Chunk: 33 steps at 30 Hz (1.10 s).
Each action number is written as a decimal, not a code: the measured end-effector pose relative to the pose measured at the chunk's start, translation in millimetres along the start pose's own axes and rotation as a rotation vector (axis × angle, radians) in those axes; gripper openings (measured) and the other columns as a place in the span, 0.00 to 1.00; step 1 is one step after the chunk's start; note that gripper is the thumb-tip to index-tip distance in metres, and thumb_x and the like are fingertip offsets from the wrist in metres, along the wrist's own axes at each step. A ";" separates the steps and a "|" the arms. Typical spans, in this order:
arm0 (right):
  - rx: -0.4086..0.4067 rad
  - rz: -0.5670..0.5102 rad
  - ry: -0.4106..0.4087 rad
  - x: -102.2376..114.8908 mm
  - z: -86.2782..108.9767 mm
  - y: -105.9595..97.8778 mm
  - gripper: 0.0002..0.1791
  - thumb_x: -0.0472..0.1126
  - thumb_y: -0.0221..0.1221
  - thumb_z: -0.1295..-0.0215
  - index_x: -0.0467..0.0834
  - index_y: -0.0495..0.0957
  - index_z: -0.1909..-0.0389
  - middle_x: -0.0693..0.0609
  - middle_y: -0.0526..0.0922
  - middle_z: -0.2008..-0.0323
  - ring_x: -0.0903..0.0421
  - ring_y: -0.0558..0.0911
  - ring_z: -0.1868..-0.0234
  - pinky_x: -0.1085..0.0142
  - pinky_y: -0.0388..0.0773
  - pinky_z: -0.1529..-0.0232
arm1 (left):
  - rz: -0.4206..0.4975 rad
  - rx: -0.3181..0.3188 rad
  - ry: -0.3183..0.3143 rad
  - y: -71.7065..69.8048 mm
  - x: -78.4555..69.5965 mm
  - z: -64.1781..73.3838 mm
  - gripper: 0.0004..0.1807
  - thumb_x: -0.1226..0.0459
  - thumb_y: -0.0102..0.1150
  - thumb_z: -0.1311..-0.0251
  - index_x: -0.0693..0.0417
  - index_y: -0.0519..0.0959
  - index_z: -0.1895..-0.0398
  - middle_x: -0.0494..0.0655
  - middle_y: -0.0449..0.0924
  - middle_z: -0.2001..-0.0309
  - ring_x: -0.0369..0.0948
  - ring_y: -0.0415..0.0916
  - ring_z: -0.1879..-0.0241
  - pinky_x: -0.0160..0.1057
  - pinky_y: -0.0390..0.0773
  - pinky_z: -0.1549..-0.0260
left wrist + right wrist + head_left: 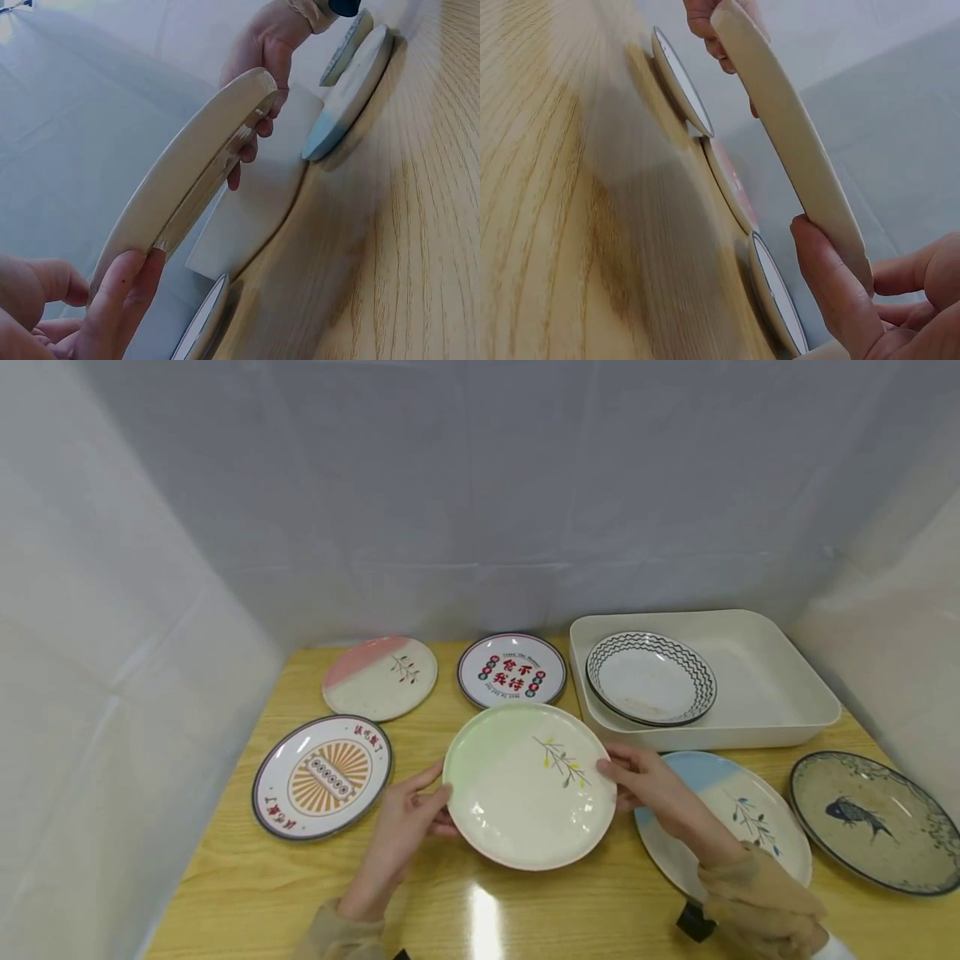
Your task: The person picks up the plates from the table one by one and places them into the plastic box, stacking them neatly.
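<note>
A round cream plate with a pale green section and a yellow-budded twig [525, 802] is held up over the table between both hands. My left hand [411, 814] grips its left rim, thumb on top and fingers below. On the opposite rim, my right hand [648, 785] pinches it the same way. Both wrist views show the plate's pale side [191, 161] lifted off the wood, its unglazed foot ring visible underneath. Under my right forearm lies a blue-and-cream plate [738, 814], partly covered by the arm.
A white rectangular bin [780, 693] at the back right holds wavy-rimmed bowls [648, 681]. Around the wooden table [247, 893] lie a pink-and-cream plate [375, 681], a plate with red lettering [512, 668], a sunburst plate [322, 777] and a fish plate [873, 818]. White sheeting encloses the back and sides.
</note>
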State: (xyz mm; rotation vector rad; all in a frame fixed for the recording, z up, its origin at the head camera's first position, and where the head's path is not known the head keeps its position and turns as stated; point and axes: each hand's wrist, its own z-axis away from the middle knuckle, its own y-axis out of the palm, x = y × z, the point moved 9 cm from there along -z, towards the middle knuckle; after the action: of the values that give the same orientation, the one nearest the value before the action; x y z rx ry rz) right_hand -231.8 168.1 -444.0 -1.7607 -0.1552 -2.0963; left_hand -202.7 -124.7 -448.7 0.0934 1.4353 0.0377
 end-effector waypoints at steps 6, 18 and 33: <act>0.013 0.024 0.015 -0.3 3.5 -0.5 0.27 0.38 0.50 0.20 0.26 0.61 0.29 0.46 0.86 0.62 0.56 0.86 0.69 0.63 0.86 0.70 | -0.021 0.045 -0.024 2.2 3.0 -3.1 0.27 0.73 0.55 0.31 0.68 0.66 0.29 0.68 0.85 0.70 0.42 0.84 0.79 0.43 0.89 0.72; -0.015 0.024 0.004 5.1 7.2 -10.1 0.28 0.36 0.47 0.20 0.27 0.57 0.26 0.48 0.84 0.63 0.58 0.84 0.68 0.65 0.85 0.72 | -0.051 0.176 -0.035 13.8 5.9 -5.2 0.29 0.67 0.53 0.26 0.66 0.61 0.25 0.64 0.86 0.68 0.40 0.85 0.74 0.44 0.89 0.65; -0.101 0.040 0.000 21.6 11.2 -51.8 0.31 0.39 0.47 0.19 0.27 0.53 0.25 0.54 0.85 0.60 0.61 0.86 0.66 0.64 0.88 0.67 | -0.072 0.202 0.006 22.1 2.9 -6.2 0.27 0.56 0.39 0.18 0.61 0.61 0.25 0.70 0.83 0.52 0.58 0.87 0.64 0.51 0.88 0.61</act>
State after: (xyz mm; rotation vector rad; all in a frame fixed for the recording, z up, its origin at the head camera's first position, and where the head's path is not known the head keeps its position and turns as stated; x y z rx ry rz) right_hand -243.2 214.3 -412.3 -1.8061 -0.0141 -2.1097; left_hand -207.8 -102.2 -450.5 0.2077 1.4442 -0.1669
